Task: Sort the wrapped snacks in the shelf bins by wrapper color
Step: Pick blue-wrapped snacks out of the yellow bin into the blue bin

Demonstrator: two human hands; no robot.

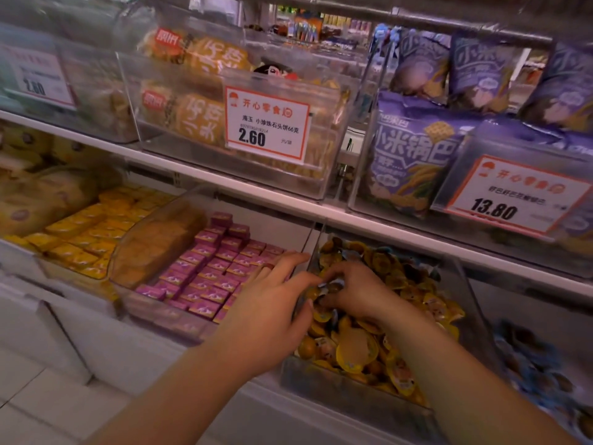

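1. Right hand (356, 292) is down in the yellow bin (359, 401), fingers curled round a dark-blue snack (330, 285) near the left wall.
2. Left hand (272, 316) straddles the divider (316, 245), fingers straight, tips by the same spot; can't tell if it touches the snack.
3. Step, I'd say: culling blue strays from the yellow snacks (356, 348).
4. Next: lift clear, carry right to the blue bin (532, 380).
5. Room: shelf edge (385, 226) low overhead, bin walls close. Pink bin (205, 271) to the left is already uniform.
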